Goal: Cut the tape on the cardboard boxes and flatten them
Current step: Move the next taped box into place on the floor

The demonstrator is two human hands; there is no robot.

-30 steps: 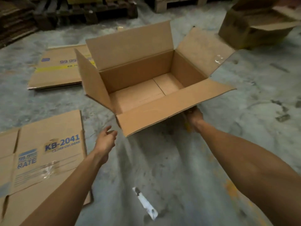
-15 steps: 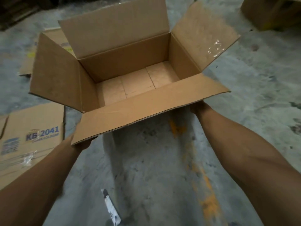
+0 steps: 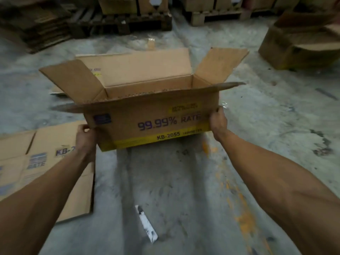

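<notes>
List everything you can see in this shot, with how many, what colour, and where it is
open cardboard box: one, brown with a yellow band and purple print, centre, top flaps spread, held off the floor
flattened boxes: two, brown, one on the floor at left, one behind the held box
white strip: one, white with dark marks, on the floor at bottom centre
other open box: one, brown, on the floor at upper right
wooden pallets: several, dark, along the back, boxes on some
concrete floor: grey, orange paint marks at lower right
left hand: one, grips the box's left corner
right hand: one, grips the box's right corner
</notes>
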